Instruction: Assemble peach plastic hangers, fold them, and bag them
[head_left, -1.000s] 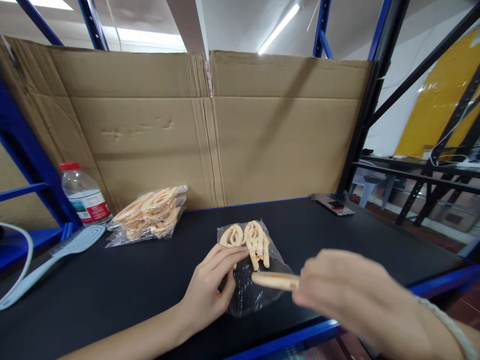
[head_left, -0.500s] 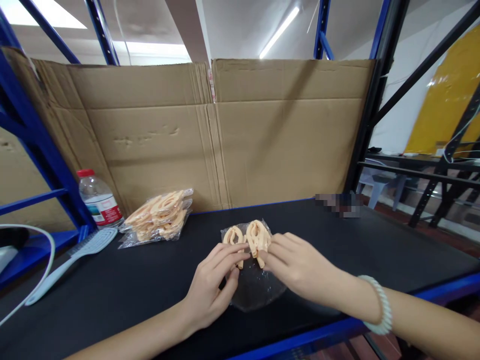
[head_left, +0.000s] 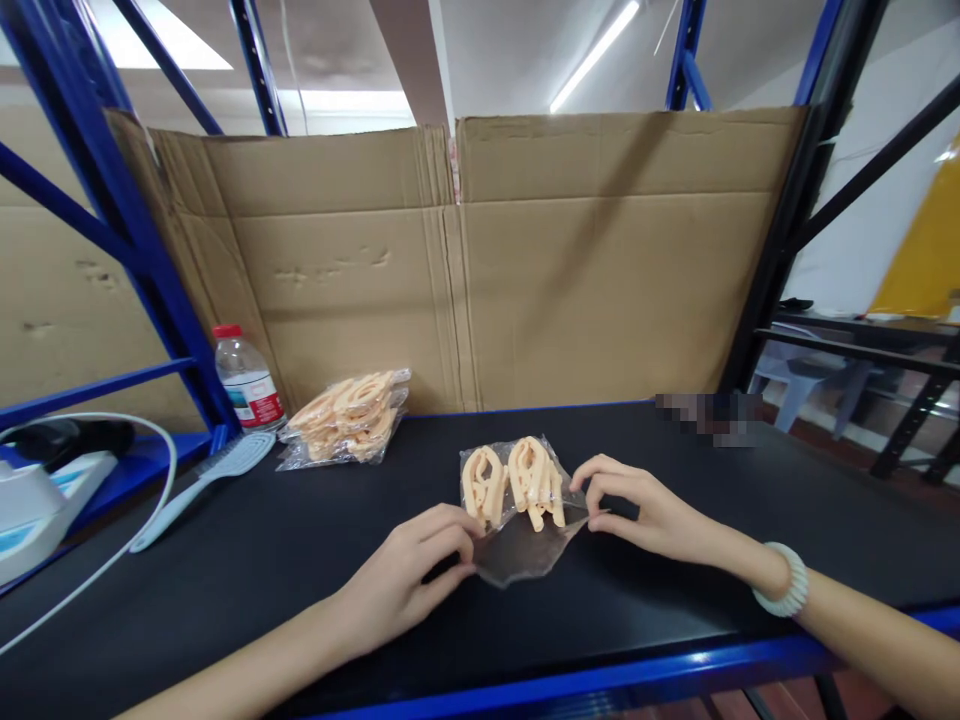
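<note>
A clear plastic bag (head_left: 517, 555) lies on the black table in front of me, its mouth end towards me. Inside its far part are cream plastic pieces (head_left: 531, 478) with looped shapes, like folded travel hangers, in two groups side by side. My left hand (head_left: 420, 560) pinches the bag's left edge near the mouth, thumb below the fingers. On the other side, my right hand (head_left: 630, 505) grips the bag's right edge between thumb and fingertips, drawing the film taut. A pale beaded or coiled band (head_left: 784, 580) circles my right wrist.
Several filled bags (head_left: 349, 420) are piled at the back left, beside a red-capped bottle (head_left: 249, 385). A light blue hairbrush (head_left: 202, 485), a white cable (head_left: 174, 470) and a power strip (head_left: 52, 510) lie at the left. Cardboard (head_left: 600, 260) walls the back.
My right hand has left the cream pieces and moved right to the bag's edge. My left hand has come down off the pieces to the left edge. The camera view has swung left.
</note>
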